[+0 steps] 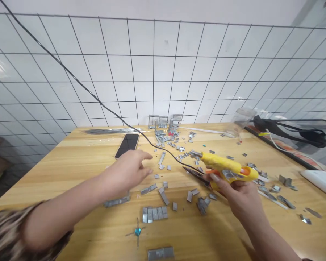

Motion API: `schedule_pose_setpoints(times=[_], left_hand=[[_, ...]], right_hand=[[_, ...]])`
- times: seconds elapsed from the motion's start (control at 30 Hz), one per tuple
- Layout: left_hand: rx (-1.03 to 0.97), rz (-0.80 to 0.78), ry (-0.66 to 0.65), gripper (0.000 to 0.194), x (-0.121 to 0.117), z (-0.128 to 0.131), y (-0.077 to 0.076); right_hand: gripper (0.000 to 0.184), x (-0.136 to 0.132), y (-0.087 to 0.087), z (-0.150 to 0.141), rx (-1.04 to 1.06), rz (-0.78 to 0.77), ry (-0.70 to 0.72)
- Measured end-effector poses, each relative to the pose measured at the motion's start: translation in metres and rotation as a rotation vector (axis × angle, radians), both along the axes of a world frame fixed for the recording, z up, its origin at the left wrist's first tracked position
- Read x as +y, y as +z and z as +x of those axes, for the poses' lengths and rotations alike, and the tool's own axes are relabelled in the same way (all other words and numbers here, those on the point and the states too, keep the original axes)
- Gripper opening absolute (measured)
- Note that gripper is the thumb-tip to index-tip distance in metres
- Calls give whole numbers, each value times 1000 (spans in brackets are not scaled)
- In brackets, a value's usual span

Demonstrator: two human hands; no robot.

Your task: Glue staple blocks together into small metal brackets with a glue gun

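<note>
A yellow hot glue gun (222, 164) is in my right hand (240, 195), its metal nozzle pointing left. Under the gun, beside my fingers, shows a dark pointed tool (193, 173); whether I hold it or it lies on the table I cannot tell. My left hand (132, 168) hovers over the table left of centre, fingers apart and nothing visible in it. Below it lie small grey metal pieces, among them a joined row (154, 214) and a longer strip (116, 201) partly behind my wrist. Nearer me rests a turquoise stone with thin metal arms (137, 232), above a grey block (160, 253).
A black cord (105, 107) slants across from upper left to the gun. A phone (127, 145) and thin metal rods (111, 131) lie at back left. Small metal frames (163, 122) stand by the tiled wall (141, 69). A clear jar (239, 122) is back right.
</note>
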State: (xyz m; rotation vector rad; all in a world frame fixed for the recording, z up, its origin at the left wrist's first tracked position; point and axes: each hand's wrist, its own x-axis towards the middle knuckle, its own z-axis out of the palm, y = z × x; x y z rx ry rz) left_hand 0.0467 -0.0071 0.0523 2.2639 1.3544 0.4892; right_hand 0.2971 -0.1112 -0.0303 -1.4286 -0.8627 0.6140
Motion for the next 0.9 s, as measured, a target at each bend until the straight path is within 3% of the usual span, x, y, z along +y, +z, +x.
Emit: schedule_pose_setpoints(times=[0.1,0.13,0.23,0.33,0.37,0.57,0.73,0.9], left_hand=[[11,76,-292,23,-48,-30,-10],[-31,67,-330,26,-61,-37,-15],[-241,-6,-220,23,-83,-45,-34],[-529,-289,100,15,-82,-36,-49],[-625,-393,140,19,-79,-31,-51],[-928,-611,153,43,-66,2,-46],[-1002,-706,192,39,-62,16,-35],[-973,-676,212,33,-60,16,-33]], right_hand=[[29,-1,0,-2,-54,-132,222],[31,-1,0,-5,-50,-161,272],[34,-1,-1,-15,-32,-178,356],[40,-2,-2,-24,-46,-185,388],[40,-3,-2,-26,-45,-184,399],[40,-5,-2,-31,6,-155,517],[38,-8,0,-37,98,-154,488],[37,-6,-5,-31,116,-159,542]])
